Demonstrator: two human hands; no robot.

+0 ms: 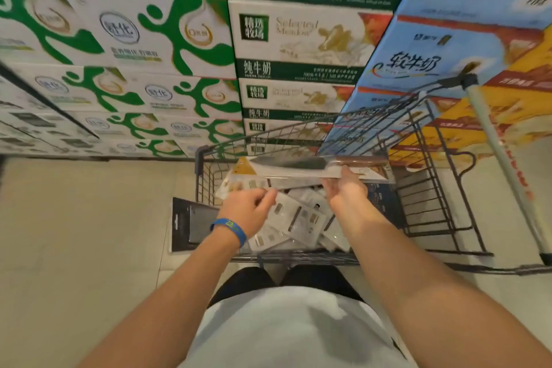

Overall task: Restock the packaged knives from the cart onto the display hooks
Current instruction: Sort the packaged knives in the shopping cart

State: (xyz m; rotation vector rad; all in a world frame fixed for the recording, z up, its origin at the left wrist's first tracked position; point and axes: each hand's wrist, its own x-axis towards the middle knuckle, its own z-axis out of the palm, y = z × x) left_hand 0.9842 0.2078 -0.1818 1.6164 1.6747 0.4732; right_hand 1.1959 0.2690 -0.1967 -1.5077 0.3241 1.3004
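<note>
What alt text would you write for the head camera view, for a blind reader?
A person's right hand holds a packaged knife above a wire cart full of similar packs, while the left hand, wearing a blue wristband, touches another pack inside. Stacked milk cartons fill the background.

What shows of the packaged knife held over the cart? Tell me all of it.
The packaged knife is a long, flat, clear plastic pack with a yellow card corner at its left end. Inside: a broad grey blade and a brown, wood-looking handle to the right. It is held level across the cart, above other packs. The right hand grips its lower edge near the handle, thumb on top. The left hand pinches a second pack just below; whether they touch is unclear.
</note>
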